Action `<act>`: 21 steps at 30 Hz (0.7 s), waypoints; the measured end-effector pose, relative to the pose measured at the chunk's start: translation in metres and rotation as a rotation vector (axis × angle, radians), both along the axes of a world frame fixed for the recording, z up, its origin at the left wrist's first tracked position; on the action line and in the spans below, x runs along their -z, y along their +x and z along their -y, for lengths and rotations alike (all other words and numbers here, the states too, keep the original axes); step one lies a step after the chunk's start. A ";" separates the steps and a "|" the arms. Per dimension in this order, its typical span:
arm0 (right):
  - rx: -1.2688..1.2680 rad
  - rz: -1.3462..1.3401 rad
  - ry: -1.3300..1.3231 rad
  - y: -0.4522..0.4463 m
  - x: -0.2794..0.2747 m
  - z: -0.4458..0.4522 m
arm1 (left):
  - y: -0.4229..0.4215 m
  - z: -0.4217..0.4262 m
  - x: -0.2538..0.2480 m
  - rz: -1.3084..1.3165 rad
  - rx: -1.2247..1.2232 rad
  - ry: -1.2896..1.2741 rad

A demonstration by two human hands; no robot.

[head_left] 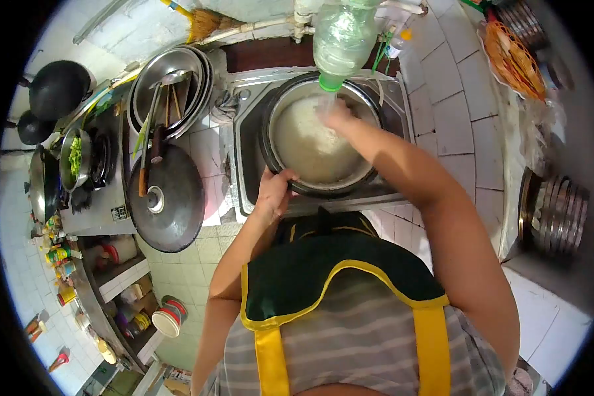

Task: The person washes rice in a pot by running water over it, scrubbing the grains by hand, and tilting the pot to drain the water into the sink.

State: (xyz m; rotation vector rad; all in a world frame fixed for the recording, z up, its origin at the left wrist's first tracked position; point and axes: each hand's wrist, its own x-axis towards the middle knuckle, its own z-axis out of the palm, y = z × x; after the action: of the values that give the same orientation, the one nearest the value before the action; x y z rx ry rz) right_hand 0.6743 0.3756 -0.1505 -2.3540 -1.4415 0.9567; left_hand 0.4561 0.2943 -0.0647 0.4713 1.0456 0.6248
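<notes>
A large dark-rimmed pot (267,135) sits in the metal sink (245,178). Inside it is cloudy whitish water (303,148) with a pale mass that looks like rice. My left hand (274,190) grips the pot's near left rim, thumb over the edge. Reaching into the pot from the right, my right hand (336,115) is at the far side of the pale mass. Its fingers are blurred and partly hidden. Just above that hand hangs an upturned clear plastic bottle (344,39) with a green neck (330,82).
Left of the sink stand stacked metal basins (138,99) with a ladle, and a large dark lid (168,218). Farther left, a pan of chopped greens (76,158) is on the stove. An orange basket (513,59) and stacked metal dishes (558,214) are at right.
</notes>
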 end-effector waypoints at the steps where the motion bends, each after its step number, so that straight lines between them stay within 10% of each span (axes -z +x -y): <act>1: -0.070 0.070 -0.011 -0.018 -0.003 -0.003 | 0.000 0.000 -0.002 -0.022 0.021 -0.010; 3: -0.298 0.215 0.116 -0.051 0.021 0.004 | 0.001 0.001 -0.006 -0.063 0.058 -0.034; 5: -1.148 0.384 0.045 -0.062 -0.052 0.033 | 0.000 -0.001 0.000 -0.037 0.024 -0.049; 8: -1.442 0.300 0.411 -0.020 -0.040 0.065 | -0.008 -0.006 0.003 -0.003 0.033 -0.050; 15: -1.176 0.229 -0.144 -0.039 -0.094 0.075 | -0.005 -0.007 -0.018 -0.024 0.007 -0.029; 19: -0.775 0.214 0.486 -0.031 -0.048 0.050 | -0.004 -0.007 -0.018 -0.011 -0.003 -0.016; 21: -0.910 0.512 0.255 -0.023 -0.041 0.071 | -0.008 -0.011 -0.020 -0.004 0.005 -0.031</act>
State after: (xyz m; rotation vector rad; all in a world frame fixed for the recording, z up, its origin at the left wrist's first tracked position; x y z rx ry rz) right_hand 0.6509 0.3051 -0.1093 -1.7797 -2.7445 0.2376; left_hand 0.4479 0.3050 -0.0444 0.4483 1.0558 0.6028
